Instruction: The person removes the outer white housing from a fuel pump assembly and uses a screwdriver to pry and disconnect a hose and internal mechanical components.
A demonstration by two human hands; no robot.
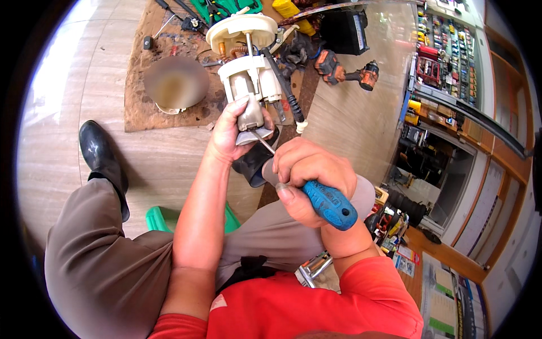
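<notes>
My left hand (228,131) is closed around the lower end of a white plastic fuel pump module (236,69). The module has a round flange at its far end, a metal rod, and a black ribbed hose (287,93) along its right side. In my right hand (316,165) is a screwdriver (333,206) with a blue handle, fingers wrapped around it. Its shaft points up and left, with the tip at the grey lower end of the module beside my left hand. My fingers partly hide whether the tip sits in a slot.
Stained cardboard (138,101) covers the floor ahead, with a blurred round patch on it. Beyond lie a green tool case (197,7), an orange-black cordless drill (361,76) and a black box (341,34). A green stool (158,219) shows beneath me. Glass shelving (451,62) stands right.
</notes>
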